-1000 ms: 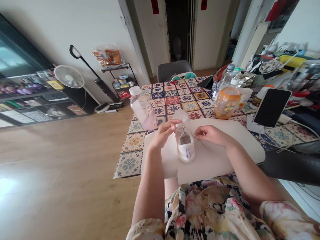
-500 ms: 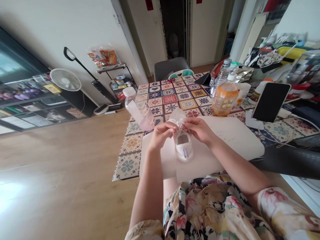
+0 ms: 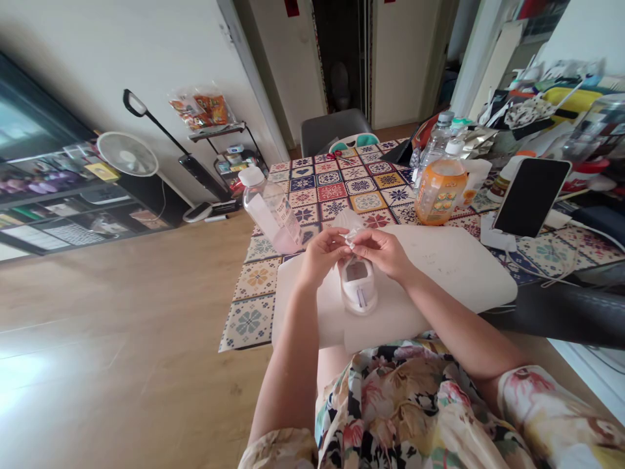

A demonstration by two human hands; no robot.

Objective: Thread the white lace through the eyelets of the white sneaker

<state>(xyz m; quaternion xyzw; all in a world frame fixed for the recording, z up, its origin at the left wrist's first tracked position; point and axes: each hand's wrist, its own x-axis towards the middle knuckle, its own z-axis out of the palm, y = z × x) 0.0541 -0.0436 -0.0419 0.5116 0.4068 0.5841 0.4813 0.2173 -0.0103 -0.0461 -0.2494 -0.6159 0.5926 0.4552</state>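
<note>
A white shoe (image 3: 360,296) stands on a pale mat (image 3: 439,260), its heel toward me and its toe pointing away. Over its tongue, my left hand (image 3: 325,253) pinches the white shoelace (image 3: 349,240) from the left side. My right hand (image 3: 383,253) pinches the lace from the right, its fingertips close to those of the left. Both hands hide part of the laced area, and the lace's exact loops are too small to make out.
Left of the mat stands a clear bottle (image 3: 271,212) with a white cap. Beyond it to the right are an orange-labelled bottle (image 3: 441,192) and a propped phone (image 3: 532,197). A patterned tablecloth (image 3: 249,322) covers the table; a grey chair (image 3: 336,127) is at the far end.
My hands have drawn closer together over the shoe, the right one moving slightly left and the left one slightly up and inward. The shoe stays in place.
</note>
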